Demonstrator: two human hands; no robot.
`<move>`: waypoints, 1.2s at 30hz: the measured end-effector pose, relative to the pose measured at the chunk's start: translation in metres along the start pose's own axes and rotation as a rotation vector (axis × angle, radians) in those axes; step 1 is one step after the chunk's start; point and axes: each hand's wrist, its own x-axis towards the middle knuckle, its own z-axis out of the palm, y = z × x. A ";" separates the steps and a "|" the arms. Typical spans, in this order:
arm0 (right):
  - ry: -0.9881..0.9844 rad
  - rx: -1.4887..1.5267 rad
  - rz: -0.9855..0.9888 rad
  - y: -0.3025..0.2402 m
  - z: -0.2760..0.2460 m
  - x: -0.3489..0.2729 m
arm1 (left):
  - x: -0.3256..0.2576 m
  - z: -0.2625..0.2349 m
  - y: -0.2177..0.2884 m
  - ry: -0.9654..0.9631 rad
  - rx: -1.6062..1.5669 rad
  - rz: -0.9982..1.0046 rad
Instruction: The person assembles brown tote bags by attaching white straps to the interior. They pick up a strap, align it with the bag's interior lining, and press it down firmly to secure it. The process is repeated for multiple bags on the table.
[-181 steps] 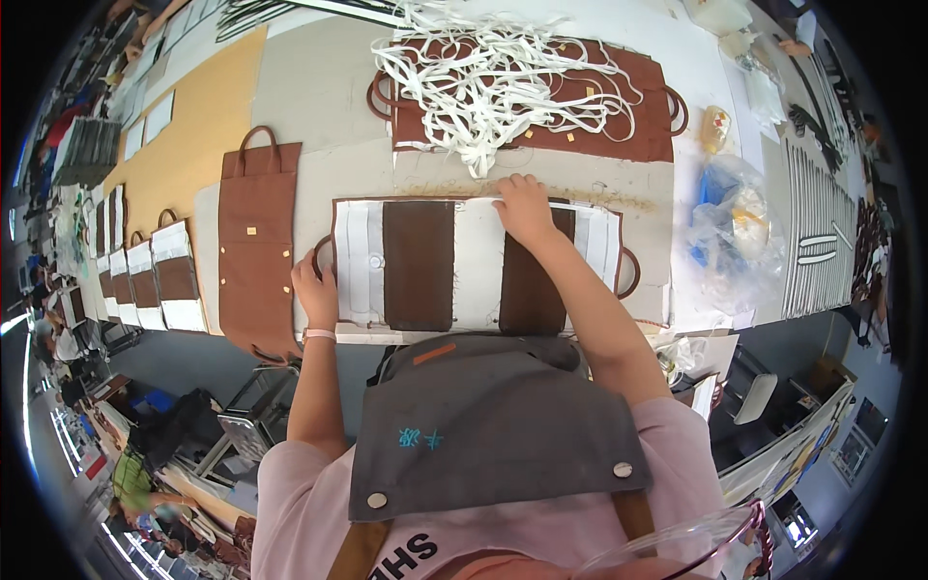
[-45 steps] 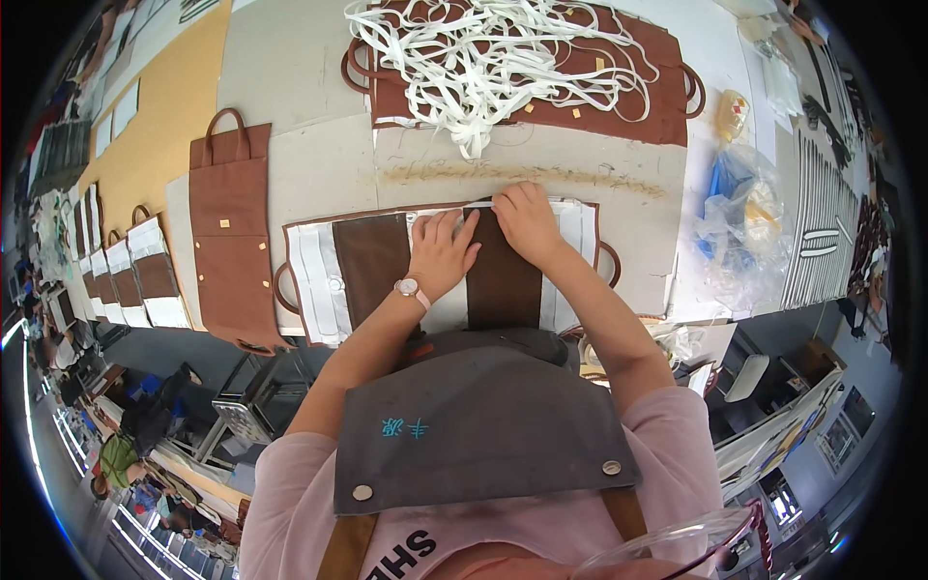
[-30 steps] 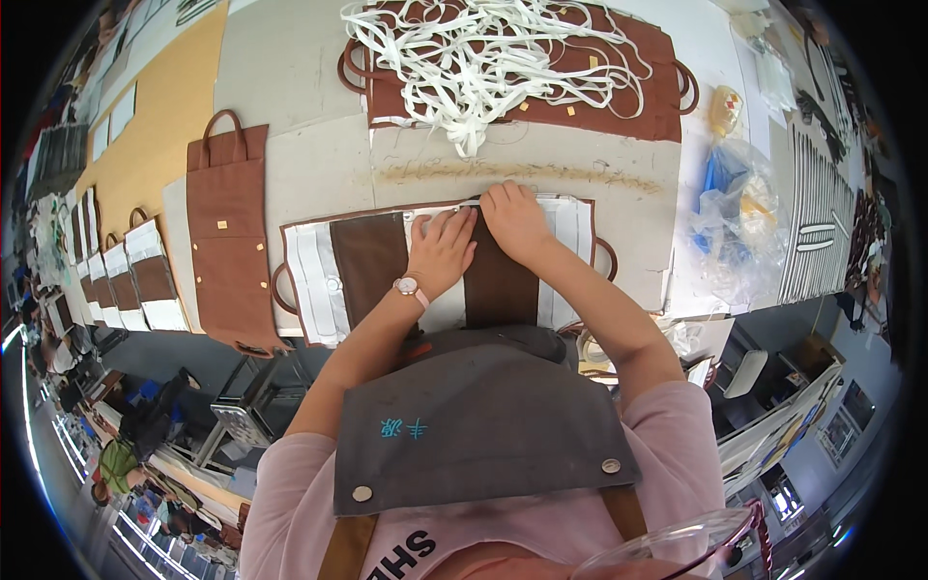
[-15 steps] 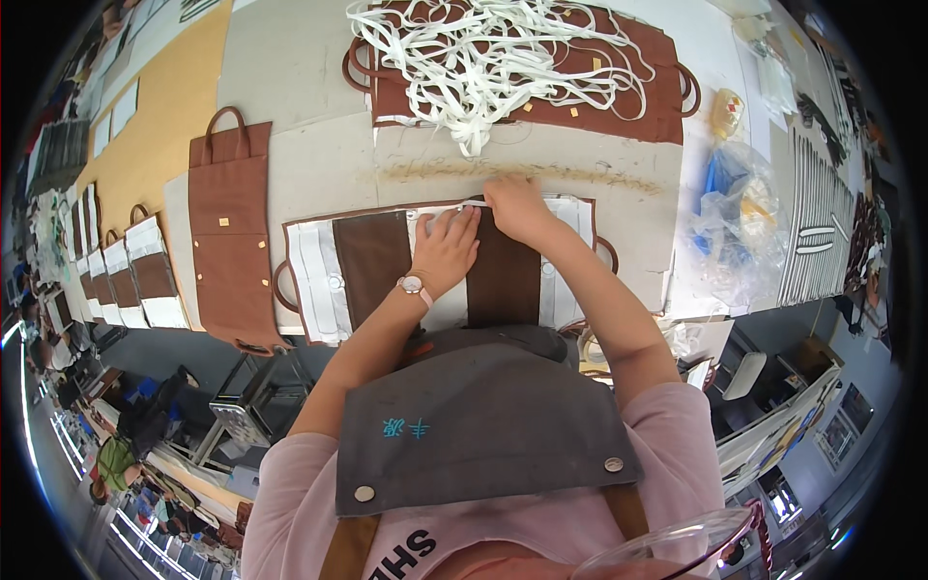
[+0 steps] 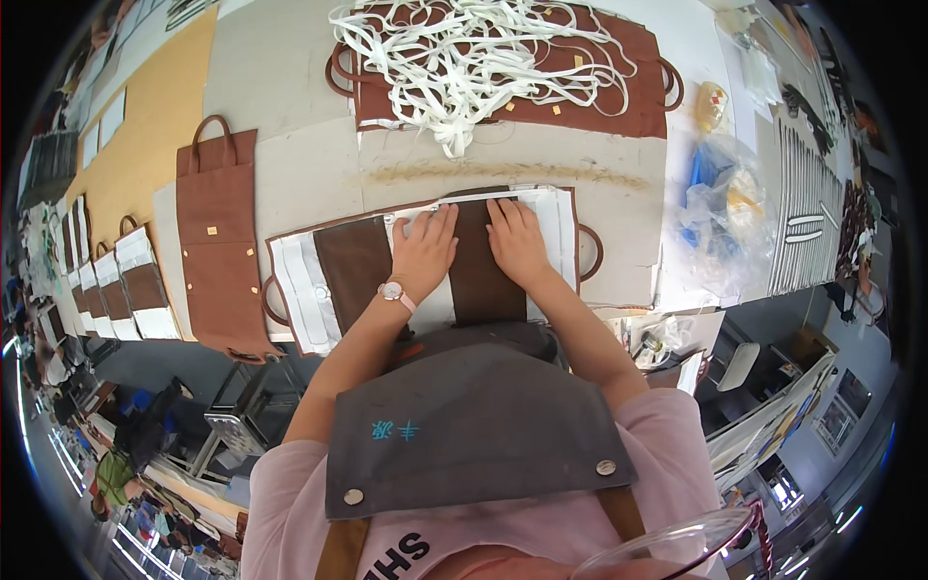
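An unsewn bag body (image 5: 553,275) lies inside up in front of me, with white lining, dark brown panels (image 5: 488,266) and a brown handle at each end. Along its far edge runs a narrow white tape (image 5: 474,197). My left hand (image 5: 425,246) rests on the left part, fingers stretched out and tips just short of that edge. Beside it, my right hand (image 5: 519,240) lies flat over the right dark panel, fingertips close to the tape. Neither hand holds anything.
Beyond the bag body, a tangled heap of white tape (image 5: 474,68) covers another brown bag piece (image 5: 633,111). A brown bag (image 5: 217,242) lies to the left, near several partly made ones (image 5: 145,280). Rightward are clear plastic bags (image 5: 725,208) and rows of grey strips (image 5: 807,184).
My right hand has let go of the tape at the far edge and come down flat on the dark panel. My left hand stays pressed nearby, fingers more spread.
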 end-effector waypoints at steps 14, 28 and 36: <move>-0.024 -0.056 0.016 -0.001 0.003 0.000 | 0.003 0.002 0.004 0.014 0.029 -0.009; -0.086 -0.127 -0.012 -0.004 -0.006 0.006 | 0.001 0.007 0.003 0.034 0.028 0.003; -0.078 -0.099 0.015 -0.004 -0.005 0.005 | 0.005 0.007 0.006 0.028 0.017 -0.034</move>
